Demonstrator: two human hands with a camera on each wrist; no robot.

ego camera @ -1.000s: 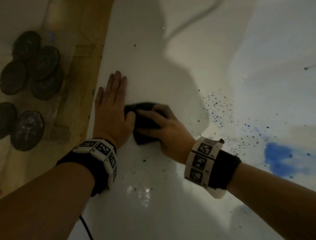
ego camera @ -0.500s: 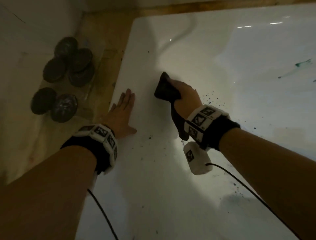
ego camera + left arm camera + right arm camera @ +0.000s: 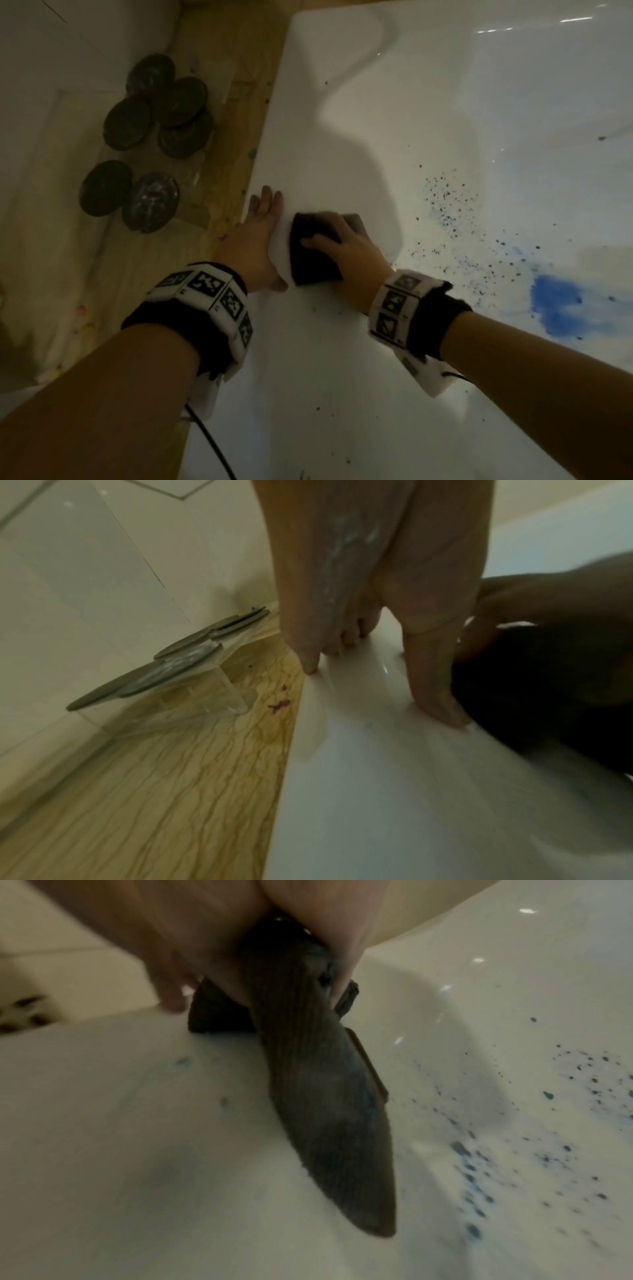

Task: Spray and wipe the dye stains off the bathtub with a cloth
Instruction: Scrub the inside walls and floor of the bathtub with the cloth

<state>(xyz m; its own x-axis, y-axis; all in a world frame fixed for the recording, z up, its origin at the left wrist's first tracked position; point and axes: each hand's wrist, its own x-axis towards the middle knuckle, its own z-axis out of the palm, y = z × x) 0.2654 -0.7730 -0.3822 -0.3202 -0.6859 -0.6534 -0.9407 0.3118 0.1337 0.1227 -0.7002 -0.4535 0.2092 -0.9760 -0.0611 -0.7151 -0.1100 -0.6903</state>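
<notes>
Two hands are down on the white bathtub point(image 3: 342, 359): the left hand point(image 3: 255, 236) lies flat with straight fingers on the rim, right by the wooden floor point(image 3: 222, 144), and the right hand point(image 3: 349, 251) sits just beside it with its grip closed around a dark cloth point(image 3: 310, 257), pressing it on the tub. Blue dye specks point(image 3: 452, 212) and a big blue stain point(image 3: 558, 305) lie further right, well apart from the cloth. Six dark round discs point(image 3: 150, 137) rest on a clear stand point(image 3: 192, 696) on the floor by the wall.
</notes>
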